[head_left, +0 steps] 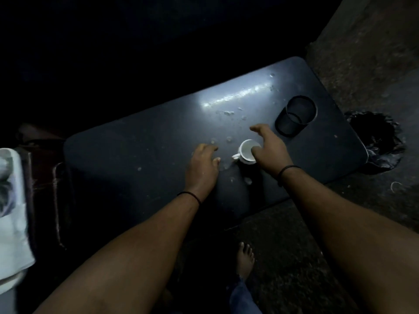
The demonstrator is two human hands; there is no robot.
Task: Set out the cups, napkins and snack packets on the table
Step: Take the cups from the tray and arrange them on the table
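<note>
Cups so far: one small white ceramic cup (248,151) on the dark table (136,159), right hand (271,147) loosely around it, left hand (203,165) spread empty; napkins, packets unseen.

Dim scene, one bright glare streak on the dark table (140,159); I see pale specks and smears scattered over its top, thickest just beyond the hands. Past the right hand, toward the far right corner, a dark mesh-looking cylinder holder (295,115) stands on the surface. Further right of that hand, off the table edge, a crumpled black bag (378,141) sits on rough ground (362,53). A small pale curved scrap (395,184) lies on the ground right of the right wrist. Far left of the left hand I make out a white cloth-like bundle (11,223), blurred, against a dark brown piece of furniture (49,189). Below the arms, a bare foot (244,259).
</note>
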